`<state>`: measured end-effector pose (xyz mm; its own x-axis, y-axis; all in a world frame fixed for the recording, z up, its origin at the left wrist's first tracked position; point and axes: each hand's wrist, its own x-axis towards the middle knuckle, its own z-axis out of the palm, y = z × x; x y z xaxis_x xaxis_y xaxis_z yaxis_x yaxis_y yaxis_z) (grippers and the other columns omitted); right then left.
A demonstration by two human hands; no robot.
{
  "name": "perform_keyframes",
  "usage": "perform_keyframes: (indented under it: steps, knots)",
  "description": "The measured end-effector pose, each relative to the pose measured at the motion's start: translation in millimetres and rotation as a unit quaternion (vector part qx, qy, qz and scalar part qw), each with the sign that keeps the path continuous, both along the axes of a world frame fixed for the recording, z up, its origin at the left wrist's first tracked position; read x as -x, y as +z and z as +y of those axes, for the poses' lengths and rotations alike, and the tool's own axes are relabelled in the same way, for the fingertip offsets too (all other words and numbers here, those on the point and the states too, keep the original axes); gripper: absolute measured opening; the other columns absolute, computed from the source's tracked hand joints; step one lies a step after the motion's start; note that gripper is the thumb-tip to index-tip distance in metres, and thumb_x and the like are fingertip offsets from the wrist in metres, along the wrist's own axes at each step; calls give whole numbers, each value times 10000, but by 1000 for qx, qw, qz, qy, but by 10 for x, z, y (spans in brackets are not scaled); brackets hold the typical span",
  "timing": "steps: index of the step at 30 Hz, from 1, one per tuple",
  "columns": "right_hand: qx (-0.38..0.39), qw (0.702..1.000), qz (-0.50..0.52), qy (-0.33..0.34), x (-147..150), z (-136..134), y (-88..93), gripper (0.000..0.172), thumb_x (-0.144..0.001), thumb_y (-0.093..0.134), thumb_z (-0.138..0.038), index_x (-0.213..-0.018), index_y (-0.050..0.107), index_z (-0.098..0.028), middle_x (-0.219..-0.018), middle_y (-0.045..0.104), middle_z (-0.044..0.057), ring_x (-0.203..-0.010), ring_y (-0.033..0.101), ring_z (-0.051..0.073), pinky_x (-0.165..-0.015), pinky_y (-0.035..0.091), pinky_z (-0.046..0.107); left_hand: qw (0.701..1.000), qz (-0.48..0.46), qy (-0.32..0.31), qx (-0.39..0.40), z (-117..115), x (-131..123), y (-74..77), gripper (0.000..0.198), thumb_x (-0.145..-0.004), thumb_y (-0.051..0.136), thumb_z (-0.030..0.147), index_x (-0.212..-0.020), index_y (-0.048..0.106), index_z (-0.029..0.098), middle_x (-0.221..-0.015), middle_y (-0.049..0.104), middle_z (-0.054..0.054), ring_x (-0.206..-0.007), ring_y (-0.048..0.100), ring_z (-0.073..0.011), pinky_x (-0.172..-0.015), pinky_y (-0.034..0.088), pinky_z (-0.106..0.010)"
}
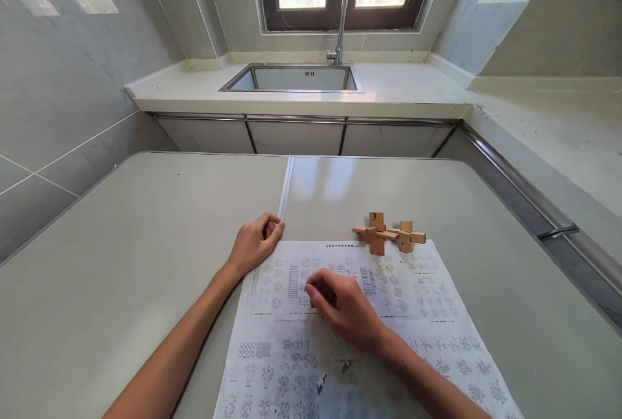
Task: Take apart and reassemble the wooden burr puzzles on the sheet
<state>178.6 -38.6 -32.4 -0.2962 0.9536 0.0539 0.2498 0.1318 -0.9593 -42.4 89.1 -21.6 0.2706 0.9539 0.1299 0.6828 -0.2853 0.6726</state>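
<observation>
A printed sheet of puzzle diagrams lies on the table in front of me. My left hand rests at the sheet's upper left corner, fingers curled loosely with nothing visible in them. My right hand lies on the middle of the sheet, fingers bent and pressed down on the paper. A wooden interlocking puzzle of crossed sticks stands at the sheet's far edge, to the right of both hands and apart from them.
The grey table has a seam down its middle. Beyond a gap stands a counter with a steel sink and tap under a window. A second counter runs along the right.
</observation>
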Motion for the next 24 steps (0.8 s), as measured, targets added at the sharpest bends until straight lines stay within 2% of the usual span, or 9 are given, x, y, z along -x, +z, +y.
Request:
perform_keyframes:
  steps: [9, 24]
  knots:
    - [0, 1000, -9, -2, 6, -9, -8, 157, -1029, 542, -294, -904, 601, -218, -719, 631, -15, -613, 529, 128, -618, 419, 261, 1000, 26, -4, -11, -13, -24, 22, 276, -997, 536, 453, -901, 655, 223, -654, 612, 41, -588, 532, -141, -623, 424, -276]
    - [3, 1000, -22, 3, 19, -7, -22, 165, -1040, 521, -295, -921, 605, -219, -712, 589, -24, -603, 489, 123, -606, 398, 261, 999, 43, -8, -11, -14, -19, -3, 263, -1003, 522, 438, -905, 650, 230, -656, 596, 43, -585, 528, -141, -620, 413, -277]
